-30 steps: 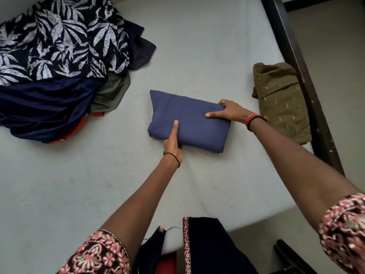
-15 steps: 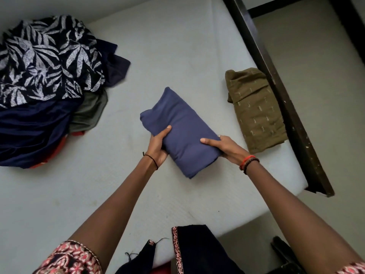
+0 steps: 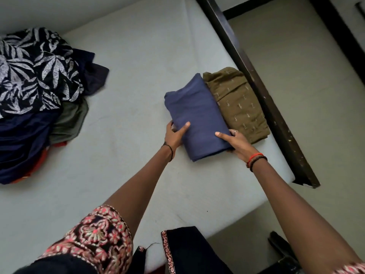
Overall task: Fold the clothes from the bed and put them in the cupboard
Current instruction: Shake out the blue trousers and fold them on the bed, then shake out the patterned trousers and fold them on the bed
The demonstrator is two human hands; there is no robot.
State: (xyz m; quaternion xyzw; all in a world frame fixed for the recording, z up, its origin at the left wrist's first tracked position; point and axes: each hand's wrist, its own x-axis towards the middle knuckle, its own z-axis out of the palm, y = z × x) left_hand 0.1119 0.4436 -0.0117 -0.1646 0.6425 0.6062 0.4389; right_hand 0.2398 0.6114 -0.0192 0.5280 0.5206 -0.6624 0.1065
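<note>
Two pieces are folded so far. An olive folded garment (image 3: 240,103) lies right of centre on the bed (image 3: 138,62), close to the dark bed rail (image 3: 262,99). A blue folded garment (image 3: 197,115) sits against its left side, touching it and perhaps lapping over its edge.

The left hand (image 3: 174,135) grips the blue piece at its near left edge, thumb on top and fingers curled beneath. The right hand (image 3: 236,142) holds the near right corner the same way, its fingers tucked in where the two garments meet. Both sets of fingers are thus grasping the blue piece, which I judge is being set beside the olive one or squared up.

Much is left to do. A pile of unfolded clothes (image 3: 37,91), leaf-printed, navy, grey-green and red, is heaped at the left of the frame, well apart from the folded pair. No cupboard is plainly recognisable, and nothing appears put away.

Bare sheet lies between the pile and the folded pair, giving room to spread the next garment. The folded pair sits near the mattress's right edge, with the rail just beyond and then the floor (image 3: 306,86). A push further right could crowd the olive piece against the rail.
</note>
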